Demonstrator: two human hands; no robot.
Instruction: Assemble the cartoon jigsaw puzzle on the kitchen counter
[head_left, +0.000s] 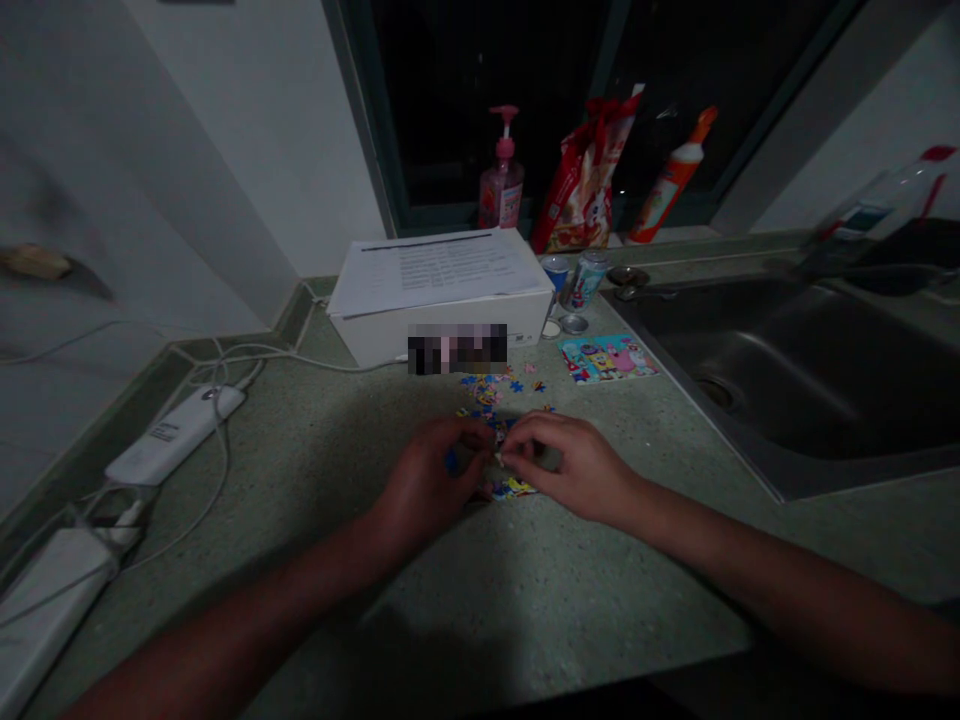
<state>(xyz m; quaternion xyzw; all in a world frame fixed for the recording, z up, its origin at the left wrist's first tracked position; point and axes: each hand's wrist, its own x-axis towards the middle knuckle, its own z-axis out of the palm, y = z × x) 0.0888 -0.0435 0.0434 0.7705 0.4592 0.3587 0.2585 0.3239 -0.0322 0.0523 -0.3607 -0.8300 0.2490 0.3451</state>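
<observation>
My left hand [435, 468] and my right hand [566, 460] meet over the counter, their fingertips almost touching. Thumb and forefinger of the right hand pinch a small pale jigsaw piece [500, 459]. The left fingers are also bent into a pinch, but what is between them is too dark and small to make out. A blue patch shows in the gap of the left hand. Beneath the hands lie joined-looking puzzle pieces [514, 488], partly hidden. Beyond the fingers are several loose jigsaw pieces [486, 391] in blue, yellow and pink.
A white box [442, 285] with a printed sheet stands behind the pieces. Right of it are a can [586, 280] and a colourful cartoon picture card [607, 359]. A steel sink [750, 480] borders the right side. Cables and a white power bank [176, 432] lie left.
</observation>
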